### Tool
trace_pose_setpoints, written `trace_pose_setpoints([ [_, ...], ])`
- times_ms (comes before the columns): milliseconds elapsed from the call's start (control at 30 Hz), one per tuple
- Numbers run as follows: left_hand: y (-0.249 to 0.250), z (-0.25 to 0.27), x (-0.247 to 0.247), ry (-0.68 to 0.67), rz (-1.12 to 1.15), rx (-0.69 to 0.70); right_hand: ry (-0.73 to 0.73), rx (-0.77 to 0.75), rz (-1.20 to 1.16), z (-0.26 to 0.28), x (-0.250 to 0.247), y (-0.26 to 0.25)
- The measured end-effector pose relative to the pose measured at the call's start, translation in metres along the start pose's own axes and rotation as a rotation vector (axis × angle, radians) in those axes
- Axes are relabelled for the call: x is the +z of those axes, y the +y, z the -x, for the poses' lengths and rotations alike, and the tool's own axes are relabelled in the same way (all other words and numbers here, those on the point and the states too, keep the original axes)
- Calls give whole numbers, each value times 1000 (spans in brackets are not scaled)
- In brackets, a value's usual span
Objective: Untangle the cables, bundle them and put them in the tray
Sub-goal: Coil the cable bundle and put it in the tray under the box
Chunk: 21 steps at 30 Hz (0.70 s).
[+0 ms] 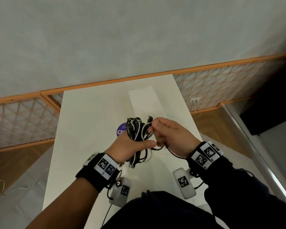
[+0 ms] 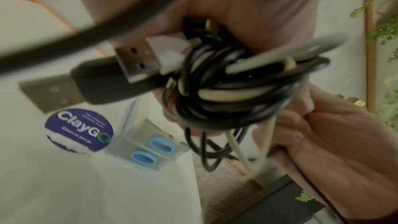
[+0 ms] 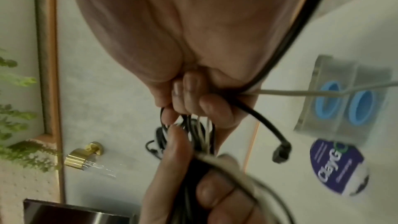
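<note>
Left hand (image 1: 130, 146) gripping tangled black-and-white cable bundle (image 1: 137, 131) above white table (image 1: 82, 129), right hand (image 1: 170, 134) pinching a black strand

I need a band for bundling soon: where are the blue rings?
The two blue rings lie side by side in a clear tray on the white table, right beside the round purple sticker, below the held cables.

Black and white cables (image 1: 136, 131) tangled, held above table; tray (image 2: 148, 144) clear
</note>
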<state>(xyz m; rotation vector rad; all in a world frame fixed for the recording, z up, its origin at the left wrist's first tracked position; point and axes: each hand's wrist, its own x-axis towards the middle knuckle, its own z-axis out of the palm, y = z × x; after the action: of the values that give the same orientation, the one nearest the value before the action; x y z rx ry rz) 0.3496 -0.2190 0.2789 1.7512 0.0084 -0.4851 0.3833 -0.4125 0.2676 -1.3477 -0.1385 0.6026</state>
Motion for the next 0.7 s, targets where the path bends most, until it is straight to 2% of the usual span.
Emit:
trace_pose_setpoints([
  [100, 2, -2, 6, 12, 55, 7, 86, -17, -201, -5, 14, 3],
  [300, -3, -3, 10, 90, 82, 8, 407, 2, -490, -19, 31, 9],
  [433, -9, -8, 16, 111, -5, -20, 453, 52, -630, -27, 37, 18],
  [567, -9, -9, 16, 117, -26, -82, 443, 49, -540, -29, 46, 12],
  [700, -10, -8, 9, 149, 65, -122, 299, 44, -198, -19, 54, 6],
])
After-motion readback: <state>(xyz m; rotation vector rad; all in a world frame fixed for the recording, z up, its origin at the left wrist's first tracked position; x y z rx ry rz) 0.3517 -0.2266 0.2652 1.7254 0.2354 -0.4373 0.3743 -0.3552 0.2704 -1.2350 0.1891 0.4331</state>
